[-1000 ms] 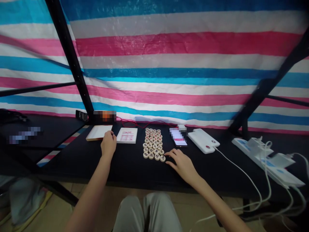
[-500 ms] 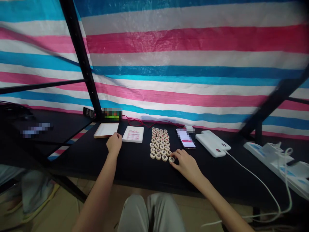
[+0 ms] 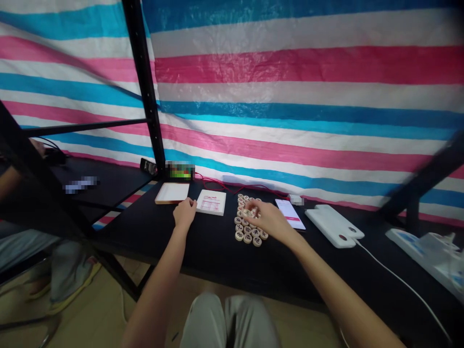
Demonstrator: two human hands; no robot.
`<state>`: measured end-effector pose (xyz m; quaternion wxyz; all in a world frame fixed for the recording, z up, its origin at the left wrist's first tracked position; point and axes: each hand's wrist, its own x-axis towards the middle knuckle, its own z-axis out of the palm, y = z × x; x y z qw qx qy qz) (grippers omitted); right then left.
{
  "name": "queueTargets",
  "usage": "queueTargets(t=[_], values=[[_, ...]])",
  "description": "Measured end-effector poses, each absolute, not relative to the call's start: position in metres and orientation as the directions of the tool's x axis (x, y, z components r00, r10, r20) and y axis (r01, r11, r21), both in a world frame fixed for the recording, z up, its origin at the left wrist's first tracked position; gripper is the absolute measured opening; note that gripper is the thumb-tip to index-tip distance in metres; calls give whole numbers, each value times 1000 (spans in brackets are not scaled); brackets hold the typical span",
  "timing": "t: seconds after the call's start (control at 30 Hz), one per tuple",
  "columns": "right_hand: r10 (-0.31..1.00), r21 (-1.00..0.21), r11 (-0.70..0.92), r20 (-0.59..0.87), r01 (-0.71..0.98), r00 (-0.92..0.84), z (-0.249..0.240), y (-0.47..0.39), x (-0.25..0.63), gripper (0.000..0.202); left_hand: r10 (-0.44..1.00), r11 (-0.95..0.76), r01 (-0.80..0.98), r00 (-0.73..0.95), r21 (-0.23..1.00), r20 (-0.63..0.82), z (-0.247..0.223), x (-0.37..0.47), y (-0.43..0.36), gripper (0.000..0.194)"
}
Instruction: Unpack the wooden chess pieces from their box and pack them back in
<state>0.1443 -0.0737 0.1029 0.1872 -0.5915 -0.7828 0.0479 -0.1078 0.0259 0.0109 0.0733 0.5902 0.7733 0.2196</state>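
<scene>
Round wooden chess pieces (image 3: pixel 247 238) with black and red characters lie in close rows on the black table. Over the middle rows is my right hand (image 3: pixel 266 217), pinching one piece (image 3: pixel 248 213) between thumb and fingers and hiding some pieces behind it. My left hand (image 3: pixel 184 212) rests on the table with its fingers curled, close to the left edge of a white box (image 3: pixel 210 202) with red print. Whether anything is in that hand is hidden. An open shallow tray (image 3: pixel 173 193) lies just beyond it to the left.
A phone (image 3: pixel 290 214) lies right of the pieces. Farther right are white power banks (image 3: pixel 331 224) with a cable and a power strip (image 3: pixel 424 256). A lit display (image 3: pixel 180 171) stands at the back by a black post (image 3: pixel 147 87). Another person's legs show at lower left.
My right hand has lifted the piece from the nearest row's right end and moved it up and left over the rows. The view has shifted, and my left hand sits nearer the white box.
</scene>
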Motion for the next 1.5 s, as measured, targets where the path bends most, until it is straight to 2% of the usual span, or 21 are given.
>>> queueTargets(t=[0.1,0.17,0.27,0.47,0.67,0.93,1.17,1.33,1.5], values=[[907,-290,401,259,869,-333,103,-29,92,22,951,193,879,-278,435,139,13,-108,24,33],[901,-299,428,207,853,-380,94,-1,61,24,954,193,878,-273,439,127,14,-109,23,33],[910,-344,413,112,843,-400,73,32,31,23,958,192,874,-266,446,110,15,-110,22,33],[922,-428,360,26,829,-386,43,57,20,25,960,167,884,-248,436,134,12,-110,23,33],[930,-505,289,-53,813,-364,40,66,17,25,965,154,893,-228,423,130,9,-110,27,40],[906,-588,234,-156,774,-393,41,66,10,33,966,148,891,-223,430,130,7,-111,27,37],[932,-524,228,-126,821,-339,38,69,17,36,969,144,892,-214,429,120,6,-111,28,41],[919,-514,301,-68,803,-387,31,65,19,26,967,131,897,-209,422,144,5,-111,29,38],[910,-500,349,-22,793,-415,38,61,21,25,967,136,899,-212,416,141,5,-110,28,38]])
